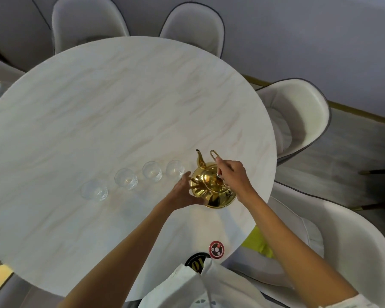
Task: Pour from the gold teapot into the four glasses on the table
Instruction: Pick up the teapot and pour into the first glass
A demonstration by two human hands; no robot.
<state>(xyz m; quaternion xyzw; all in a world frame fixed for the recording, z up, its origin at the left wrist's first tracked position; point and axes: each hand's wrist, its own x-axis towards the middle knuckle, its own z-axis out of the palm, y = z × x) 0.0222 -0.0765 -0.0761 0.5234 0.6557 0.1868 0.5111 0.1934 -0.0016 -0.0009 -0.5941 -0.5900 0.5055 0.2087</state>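
The gold teapot [211,187] stands upright near the right edge of the round marble table [111,107], its spout pointing away from me. My right hand [231,174] reaches over it from the right, fingers pinched on the thin wire handle above the lid. My left hand [182,192] cups the pot's left side, fingers against its body. Several clear glasses stand in a row left of the pot: the nearest [175,168], then another glass [152,171], a third glass [126,178] and the leftmost glass [94,190]. They look empty.
Pale upholstered chairs ring the table: two at the far side [87,21] [193,25], one chair at the right [298,116] and another chair close at my right [333,238]. A round red badge [216,249] lies near the table's front edge.
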